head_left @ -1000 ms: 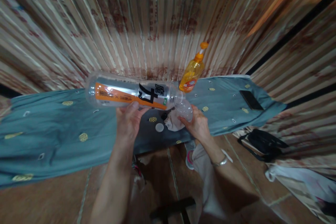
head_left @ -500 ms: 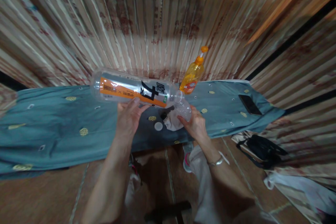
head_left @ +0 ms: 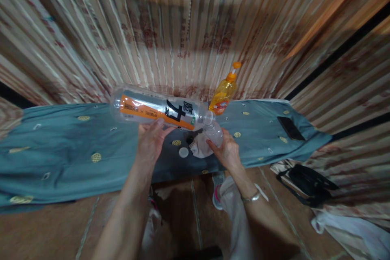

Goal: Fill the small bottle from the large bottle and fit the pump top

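Observation:
My left hand (head_left: 150, 140) grips a big clear plastic bottle (head_left: 146, 107) with an orange and grey label from below. The bottle lies almost level in the air, its open mouth pointing right and a little down. In my right hand (head_left: 227, 148) is a small clear plastic cup or bottle (head_left: 213, 133), tilted, with its opening at the big bottle's mouth. Whether liquid runs between them I cannot tell. Below, a pale crumpled cloth (head_left: 201, 146) and a round white cap (head_left: 183, 152) lie on the covered table.
An orange pump bottle (head_left: 223, 95) stands behind my right hand. A dark phone (head_left: 291, 128) lies at the table's right end on the blue-green tablecloth (head_left: 70, 142). On the floor to the right are a black bag (head_left: 309, 183) and white fabric (head_left: 350, 227). A striped curtain (head_left: 170, 28) hangs behind.
The whole view has shifted slightly, so everything sits a little lower in the picture. The big bottle has turned a little about its length; both hands keep their hold.

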Demonstrator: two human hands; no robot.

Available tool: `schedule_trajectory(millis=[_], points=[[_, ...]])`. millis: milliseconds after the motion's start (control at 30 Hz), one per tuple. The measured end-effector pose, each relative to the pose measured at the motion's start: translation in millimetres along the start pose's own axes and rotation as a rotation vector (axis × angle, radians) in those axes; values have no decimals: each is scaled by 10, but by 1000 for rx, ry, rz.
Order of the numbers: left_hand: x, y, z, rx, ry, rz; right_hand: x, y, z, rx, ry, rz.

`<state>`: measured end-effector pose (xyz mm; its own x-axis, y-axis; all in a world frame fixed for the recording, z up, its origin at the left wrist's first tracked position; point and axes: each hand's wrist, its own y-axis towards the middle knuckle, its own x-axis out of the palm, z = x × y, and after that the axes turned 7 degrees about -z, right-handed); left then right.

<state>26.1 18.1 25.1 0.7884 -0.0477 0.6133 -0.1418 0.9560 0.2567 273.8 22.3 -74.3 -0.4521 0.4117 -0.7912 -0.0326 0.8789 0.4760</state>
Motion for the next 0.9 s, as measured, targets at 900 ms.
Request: schedule_trajectory(millis=[900], points=[[33,-17,69,2,20,75,102,19,-4,-33,85,61]])
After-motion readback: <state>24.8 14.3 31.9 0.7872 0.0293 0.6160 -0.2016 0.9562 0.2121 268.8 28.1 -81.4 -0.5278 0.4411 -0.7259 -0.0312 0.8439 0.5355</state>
